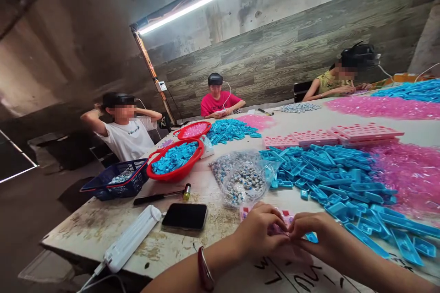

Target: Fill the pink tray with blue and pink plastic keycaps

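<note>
My left hand is closed in a pinch over a pink tray with red squares. Close against it, fingertips almost meeting, my right hand is pinched too. What lies between the fingers is hidden. The hands cover most of the tray. A blue plastic piece shows just under my right hand. Beyond the hands rests a clear plastic bag of small metallic parts. To the right spreads a heap of long blue plastic pieces.
Behind are stacked pink trays and clear pink pieces. On the left are a phone, a hammer, a white power strip, a red basket and a dark blue basket. Three people sit around the table.
</note>
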Demonstrator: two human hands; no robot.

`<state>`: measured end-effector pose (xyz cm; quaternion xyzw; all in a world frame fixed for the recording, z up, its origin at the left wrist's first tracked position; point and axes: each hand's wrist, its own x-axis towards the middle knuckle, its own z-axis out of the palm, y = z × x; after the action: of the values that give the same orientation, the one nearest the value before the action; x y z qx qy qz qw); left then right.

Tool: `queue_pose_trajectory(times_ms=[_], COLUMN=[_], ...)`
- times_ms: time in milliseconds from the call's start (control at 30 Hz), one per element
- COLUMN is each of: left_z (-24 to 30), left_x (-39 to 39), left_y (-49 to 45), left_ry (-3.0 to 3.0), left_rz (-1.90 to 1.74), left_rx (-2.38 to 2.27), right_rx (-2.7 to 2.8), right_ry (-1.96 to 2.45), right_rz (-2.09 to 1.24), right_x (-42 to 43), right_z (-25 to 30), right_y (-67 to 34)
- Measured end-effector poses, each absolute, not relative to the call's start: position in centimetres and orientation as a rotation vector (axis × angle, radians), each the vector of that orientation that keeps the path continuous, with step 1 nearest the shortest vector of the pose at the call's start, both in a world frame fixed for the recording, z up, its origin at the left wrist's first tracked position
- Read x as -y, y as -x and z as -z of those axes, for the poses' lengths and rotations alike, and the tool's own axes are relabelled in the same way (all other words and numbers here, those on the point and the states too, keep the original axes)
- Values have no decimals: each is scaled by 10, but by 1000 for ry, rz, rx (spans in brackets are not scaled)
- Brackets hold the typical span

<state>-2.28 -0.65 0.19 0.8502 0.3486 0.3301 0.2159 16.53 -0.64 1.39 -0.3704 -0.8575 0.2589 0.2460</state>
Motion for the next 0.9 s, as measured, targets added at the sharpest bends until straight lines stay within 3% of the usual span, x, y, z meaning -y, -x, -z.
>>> queue_pose_trajectory(times_ms=[900], left_z=[-22], left_x=[6], left_y=[18], left_ry=[-2169], left_rz=[-755], left_rx=[-931], right_rx=[2343], right_ry=[916], right_rz=[-884], right_x=[-6], right_z=[-24], right_y=[-170])
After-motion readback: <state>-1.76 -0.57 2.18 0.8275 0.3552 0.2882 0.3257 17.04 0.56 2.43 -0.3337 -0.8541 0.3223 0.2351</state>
